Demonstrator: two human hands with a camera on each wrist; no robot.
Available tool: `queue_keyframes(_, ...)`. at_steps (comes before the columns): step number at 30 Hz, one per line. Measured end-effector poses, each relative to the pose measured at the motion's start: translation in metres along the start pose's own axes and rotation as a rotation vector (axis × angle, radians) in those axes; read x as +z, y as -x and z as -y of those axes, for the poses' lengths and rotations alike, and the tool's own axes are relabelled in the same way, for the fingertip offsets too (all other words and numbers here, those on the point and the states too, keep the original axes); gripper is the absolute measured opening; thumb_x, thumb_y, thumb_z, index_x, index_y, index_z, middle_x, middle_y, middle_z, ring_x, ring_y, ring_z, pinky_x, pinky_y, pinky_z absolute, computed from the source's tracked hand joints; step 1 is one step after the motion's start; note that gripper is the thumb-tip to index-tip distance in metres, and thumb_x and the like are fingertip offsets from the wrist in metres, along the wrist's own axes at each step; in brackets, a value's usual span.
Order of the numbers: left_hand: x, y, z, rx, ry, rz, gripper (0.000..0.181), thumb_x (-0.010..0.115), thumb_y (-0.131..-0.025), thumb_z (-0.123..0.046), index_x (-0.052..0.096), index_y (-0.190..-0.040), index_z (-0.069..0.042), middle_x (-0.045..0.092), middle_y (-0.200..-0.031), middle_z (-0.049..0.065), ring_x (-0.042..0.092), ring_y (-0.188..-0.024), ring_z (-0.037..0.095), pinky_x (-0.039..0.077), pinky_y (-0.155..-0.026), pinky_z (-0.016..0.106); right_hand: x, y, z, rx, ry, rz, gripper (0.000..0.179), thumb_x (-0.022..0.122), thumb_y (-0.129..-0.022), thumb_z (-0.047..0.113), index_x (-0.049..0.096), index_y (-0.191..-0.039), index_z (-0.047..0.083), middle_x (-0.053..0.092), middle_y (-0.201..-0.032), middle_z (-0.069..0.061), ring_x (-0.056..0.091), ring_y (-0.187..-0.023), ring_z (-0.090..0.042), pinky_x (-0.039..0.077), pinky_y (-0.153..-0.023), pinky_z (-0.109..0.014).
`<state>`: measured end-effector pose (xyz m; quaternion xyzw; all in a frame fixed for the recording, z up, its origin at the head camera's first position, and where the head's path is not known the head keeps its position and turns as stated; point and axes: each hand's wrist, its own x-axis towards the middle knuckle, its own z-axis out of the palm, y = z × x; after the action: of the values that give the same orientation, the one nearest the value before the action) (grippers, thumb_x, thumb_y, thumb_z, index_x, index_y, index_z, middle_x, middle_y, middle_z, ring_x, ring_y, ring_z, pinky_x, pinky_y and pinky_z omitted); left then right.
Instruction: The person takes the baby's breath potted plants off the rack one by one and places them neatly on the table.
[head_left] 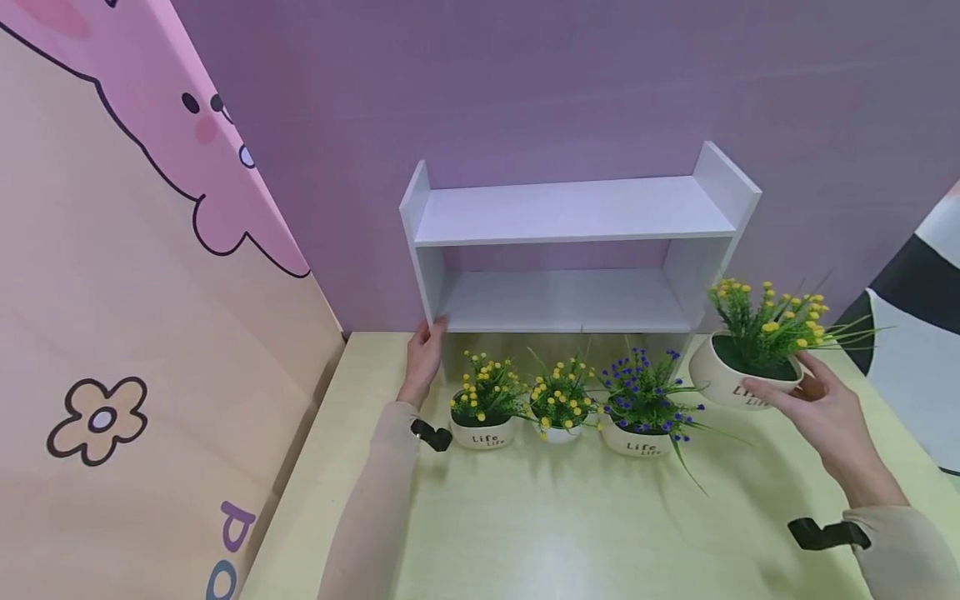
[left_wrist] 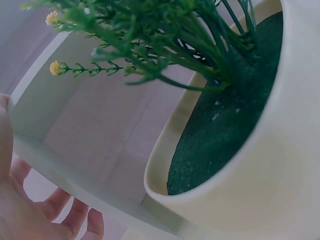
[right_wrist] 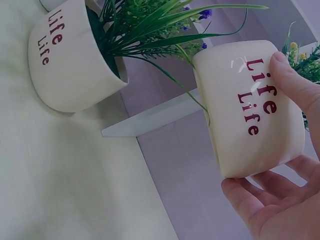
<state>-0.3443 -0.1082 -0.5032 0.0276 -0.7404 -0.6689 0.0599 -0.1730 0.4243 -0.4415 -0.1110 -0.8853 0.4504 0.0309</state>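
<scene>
My right hand [head_left: 832, 421] holds a potted plant with yellow flowers [head_left: 772, 329] up in the air, right of the white shelf [head_left: 570, 212]. In the right wrist view, thumb and fingers grip its cream pot [right_wrist: 235, 145], lettered "Life". My left hand [head_left: 424, 358] grips the lower front edge of the shelf's left side panel. In the left wrist view, the fingers of that hand [left_wrist: 35, 215] curl about the panel. Three more potted plants stand in front of the shelf: two with yellow flowers [head_left: 483, 417] [head_left: 561, 404], one with blue-purple flowers [head_left: 645, 396].
The shelf has two raised boards and stands on the pale yellow table [head_left: 525, 533] against a purple backdrop [head_left: 525, 83]. A printed cream and pink panel [head_left: 180, 350] rises along the left side. Another patterned panel [head_left: 911, 350] borders the right.
</scene>
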Motion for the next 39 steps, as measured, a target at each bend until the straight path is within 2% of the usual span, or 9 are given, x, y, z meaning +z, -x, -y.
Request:
queue_keyframes(6, -0.001, 0.000, 0.001, 0.000, 0.000, 0.001, 0.065, 0.054, -0.108, -0.054, 0.047, -0.162, -0.019, 0.049, -0.164, 0.016, 0.044, -0.153, 0.037, 0.036, -0.125, 0.060, 0.000, 0.000, -0.008, -0.013, -0.001, -0.004, 0.103, 0.072, -0.102, 0.042, -0.001, -0.172, 0.024, 0.054, -0.134, -0.009, 0.043, -0.095, 0.022, 0.042, -0.069, -0.010)
queue_keyframes(12, -0.002, -0.002, 0.002, 0.004, 0.006, 0.016, 0.067, 0.054, -0.108, -0.056, 0.045, -0.164, -0.021, 0.048, -0.164, 0.015, 0.044, -0.153, 0.038, 0.035, -0.125, 0.063, 0.000, 0.000, -0.012, 0.017, -0.001, 0.004, 0.102, 0.068, -0.103, 0.046, -0.005, -0.171, 0.027, 0.032, -0.163, -0.038, 0.037, -0.100, 0.020, 0.040, -0.069, -0.010)
queue_keyframes(21, -0.002, -0.004, 0.004, -0.006, -0.006, 0.013, 0.067, 0.055, -0.107, -0.057, 0.048, -0.162, -0.020, 0.051, -0.162, 0.017, 0.047, -0.151, 0.038, 0.038, -0.123, 0.062, 0.003, 0.003, -0.026, 0.047, -0.031, -0.003, 0.103, 0.069, -0.103, 0.045, -0.006, -0.172, 0.025, 0.020, -0.168, -0.042, 0.039, -0.103, 0.019, 0.038, -0.071, -0.005)
queue_keyframes(24, -0.002, -0.004, 0.003, -0.007, 0.001, 0.017, 0.067, 0.055, -0.107, -0.057, 0.047, -0.162, -0.020, 0.051, -0.161, 0.017, 0.047, -0.150, 0.037, 0.038, -0.123, 0.062, 0.005, 0.004, -0.028, 0.057, -0.041, -0.004, 0.102, 0.069, -0.103, 0.045, -0.005, -0.172, 0.025, 0.019, -0.169, -0.042, 0.049, -0.126, 0.003, 0.038, -0.072, -0.004)
queue_keyframes(28, -0.002, -0.003, 0.003, -0.001, 0.006, 0.020, 0.068, 0.054, -0.107, -0.058, 0.047, -0.162, -0.019, 0.051, -0.161, 0.016, 0.048, -0.150, 0.036, 0.038, -0.123, 0.062, 0.006, 0.006, -0.031, 0.082, -0.038, 0.009, 0.102, 0.067, -0.104, 0.047, -0.007, -0.171, 0.027, 0.014, -0.171, -0.038, 0.039, -0.149, -0.020, 0.038, -0.073, -0.004)
queue_keyframes(30, -0.002, -0.003, 0.003, -0.001, 0.005, 0.020, 0.068, 0.054, -0.107, -0.058, 0.047, -0.162, -0.019, 0.051, -0.161, 0.017, 0.048, -0.149, 0.036, 0.038, -0.123, 0.062, 0.006, 0.006, -0.034, 0.096, -0.026, 0.016, 0.103, 0.067, -0.104, 0.049, -0.008, -0.171, 0.026, 0.014, -0.172, -0.037, 0.044, -0.143, -0.013, 0.044, -0.083, -0.008)
queue_keyframes(33, -0.002, -0.004, 0.003, -0.001, 0.000, 0.017, 0.068, 0.054, -0.107, -0.059, 0.047, -0.162, -0.019, 0.052, -0.160, 0.017, 0.049, -0.148, 0.037, 0.039, -0.122, 0.062, 0.007, 0.007, -0.039, 0.115, -0.011, 0.022, 0.103, 0.066, -0.103, 0.051, -0.008, -0.171, 0.026, 0.017, -0.171, -0.038, 0.045, -0.122, 0.005, 0.048, -0.110, -0.032)
queue_keyframes(36, -0.002, -0.003, 0.002, -0.003, 0.007, 0.017, 0.068, 0.054, -0.107, -0.058, 0.047, -0.162, -0.019, 0.051, -0.161, 0.017, 0.048, -0.149, 0.037, 0.039, -0.122, 0.062, 0.009, 0.007, -0.044, 0.117, -0.004, 0.023, 0.103, 0.066, -0.103, 0.051, -0.006, -0.171, 0.025, 0.024, -0.168, -0.040, 0.044, -0.115, 0.010, 0.049, -0.108, -0.033)
queue_keyframes(39, -0.002, -0.003, 0.002, -0.006, 0.016, 0.018, 0.067, 0.054, -0.107, -0.057, 0.047, -0.162, -0.019, 0.051, -0.161, 0.016, 0.048, -0.149, 0.036, 0.038, -0.122, 0.062, 0.011, 0.006, -0.049, 0.108, 0.018, 0.022, 0.104, 0.068, -0.102, 0.051, -0.003, -0.172, 0.024, 0.030, -0.164, -0.042, 0.041, -0.105, 0.016, 0.045, -0.081, -0.017)
